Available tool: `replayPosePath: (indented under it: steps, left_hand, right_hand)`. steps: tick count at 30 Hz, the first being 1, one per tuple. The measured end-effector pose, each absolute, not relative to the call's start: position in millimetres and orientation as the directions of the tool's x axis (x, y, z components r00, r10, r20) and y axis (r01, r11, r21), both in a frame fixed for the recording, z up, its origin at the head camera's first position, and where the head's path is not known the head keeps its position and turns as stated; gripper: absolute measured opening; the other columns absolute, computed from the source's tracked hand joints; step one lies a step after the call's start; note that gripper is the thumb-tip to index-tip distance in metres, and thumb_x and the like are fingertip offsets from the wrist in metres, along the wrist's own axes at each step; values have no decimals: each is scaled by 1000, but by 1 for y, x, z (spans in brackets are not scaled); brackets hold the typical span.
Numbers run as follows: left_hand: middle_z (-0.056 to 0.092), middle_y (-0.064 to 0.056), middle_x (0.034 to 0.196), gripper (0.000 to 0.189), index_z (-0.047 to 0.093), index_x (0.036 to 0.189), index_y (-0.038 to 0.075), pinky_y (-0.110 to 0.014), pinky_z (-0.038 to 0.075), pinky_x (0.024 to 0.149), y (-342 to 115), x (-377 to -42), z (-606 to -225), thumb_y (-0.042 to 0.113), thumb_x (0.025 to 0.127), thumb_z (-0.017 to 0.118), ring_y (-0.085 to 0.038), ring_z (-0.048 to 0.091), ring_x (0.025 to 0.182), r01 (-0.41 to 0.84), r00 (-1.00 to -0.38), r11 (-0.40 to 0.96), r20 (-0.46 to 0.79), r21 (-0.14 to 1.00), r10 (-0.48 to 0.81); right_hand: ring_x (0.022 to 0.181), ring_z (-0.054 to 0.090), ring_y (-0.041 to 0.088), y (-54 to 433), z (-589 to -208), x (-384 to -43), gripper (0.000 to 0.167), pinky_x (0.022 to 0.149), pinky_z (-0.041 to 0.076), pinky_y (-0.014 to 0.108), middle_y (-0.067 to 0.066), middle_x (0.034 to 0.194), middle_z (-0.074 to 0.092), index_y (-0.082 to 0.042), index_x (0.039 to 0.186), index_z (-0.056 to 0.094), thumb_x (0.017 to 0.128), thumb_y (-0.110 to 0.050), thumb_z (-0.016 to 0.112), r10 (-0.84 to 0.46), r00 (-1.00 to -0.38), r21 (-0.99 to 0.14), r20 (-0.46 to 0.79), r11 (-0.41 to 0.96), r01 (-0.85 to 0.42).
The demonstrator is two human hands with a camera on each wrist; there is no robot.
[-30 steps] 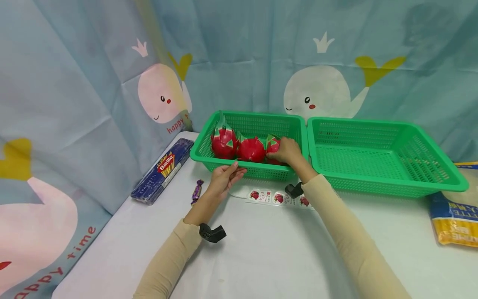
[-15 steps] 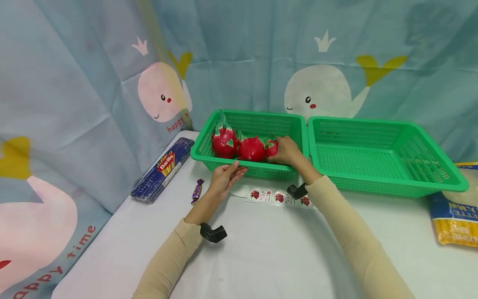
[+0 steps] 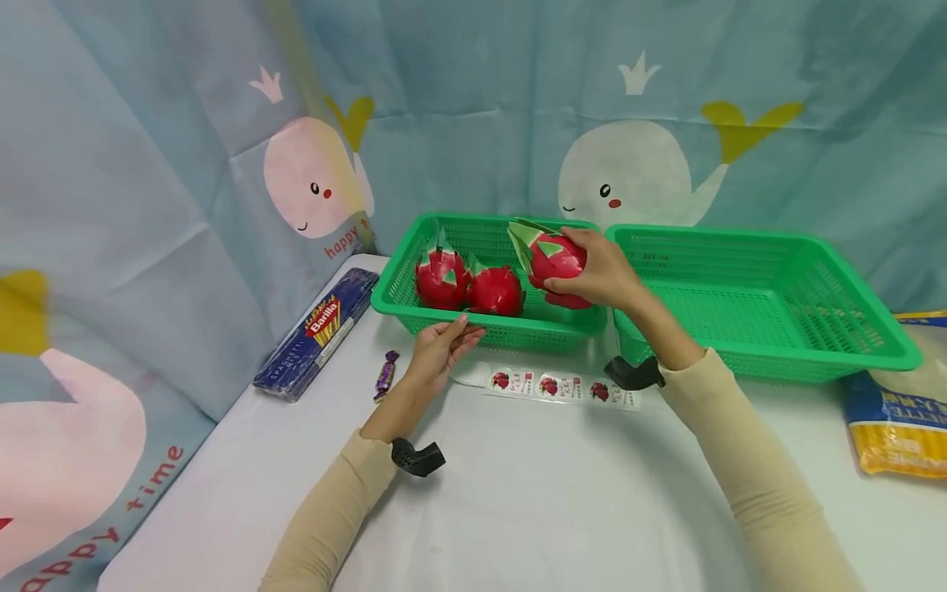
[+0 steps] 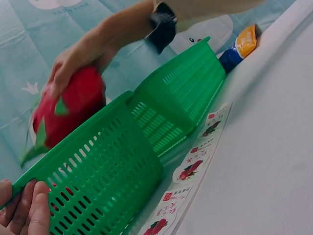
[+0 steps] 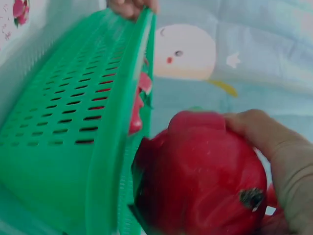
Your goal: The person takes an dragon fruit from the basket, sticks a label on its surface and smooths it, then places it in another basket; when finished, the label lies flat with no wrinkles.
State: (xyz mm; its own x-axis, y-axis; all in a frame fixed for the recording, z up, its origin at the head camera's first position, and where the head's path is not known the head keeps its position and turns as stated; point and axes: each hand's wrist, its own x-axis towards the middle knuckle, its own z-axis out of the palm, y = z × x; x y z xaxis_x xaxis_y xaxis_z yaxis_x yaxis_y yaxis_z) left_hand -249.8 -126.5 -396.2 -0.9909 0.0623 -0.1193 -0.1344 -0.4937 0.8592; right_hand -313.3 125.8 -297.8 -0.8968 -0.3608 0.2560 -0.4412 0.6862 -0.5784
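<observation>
My right hand (image 3: 605, 270) grips a red dragon fruit (image 3: 556, 261) with green leafy tips and holds it up over the right end of the left green basket (image 3: 533, 327). In the right wrist view the dragon fruit (image 5: 200, 176) shows its dark stem end, just beside the basket wall. Two more dragon fruits, one at the left end (image 3: 441, 281) and one in the middle (image 3: 494, 292), lie inside that basket. At its front rim my left hand (image 3: 438, 353) pinches the edge, thumb above and fingers below, as the left wrist view also shows.
Another green basket (image 3: 710, 316) stands alongside on the right. A strip of dragon fruit stickers (image 3: 562, 386) lies in front. To the left are a blue Barilla spaghetti pack (image 3: 318, 333) and a purple wrapped candy (image 3: 386, 374). A blue and yellow bag (image 3: 898, 419) sits far right.
My right hand has lifted the right-hand dragon fruit up from the left basket's floor and drawn slightly right. My left hand has stayed at the front rim.
</observation>
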Motion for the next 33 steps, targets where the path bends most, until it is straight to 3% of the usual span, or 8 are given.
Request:
replayPosePath:
  steps: [7,18,26,33]
  left_hand:
    - [72,-4,81,15,63,89,4,-21,53,75,-130,-250,-395,14,93,53,-13,69,81,-164,-986,-498,-135,852,94]
    - [72,-5,82,16,65,89,3,-20,53,74,-132,-254,-393,14,92,53,-12,69,80,-175,-983,-495,-125,851,131]
    - [72,-6,83,16,65,90,3,-20,53,75,-132,-254,-393,12,93,52,-13,69,82,-159,-985,-511,-104,844,136]
    - [72,-6,82,16,65,89,3,-21,53,75,-132,-253,-395,12,93,52,-13,69,81,-155,-985,-516,-95,843,141]
  right_hand:
    - [117,43,32,158,-292,-269,77,79,53,48,13,137,42,-13,141,37,74,-23,75,-434,-862,-666,262,565,-487]
    - [115,45,27,179,-341,-200,78,72,53,25,7,135,43,-15,137,43,68,-25,80,-675,-715,-676,180,443,-589]
    - [118,44,22,172,-375,-185,77,78,52,26,0,136,43,-20,137,44,69,-33,79,-780,-614,-636,123,413,-652]
    - [124,38,21,168,-381,-185,83,82,51,28,-2,139,39,-22,140,39,68,-39,78,-813,-580,-622,42,433,-652]
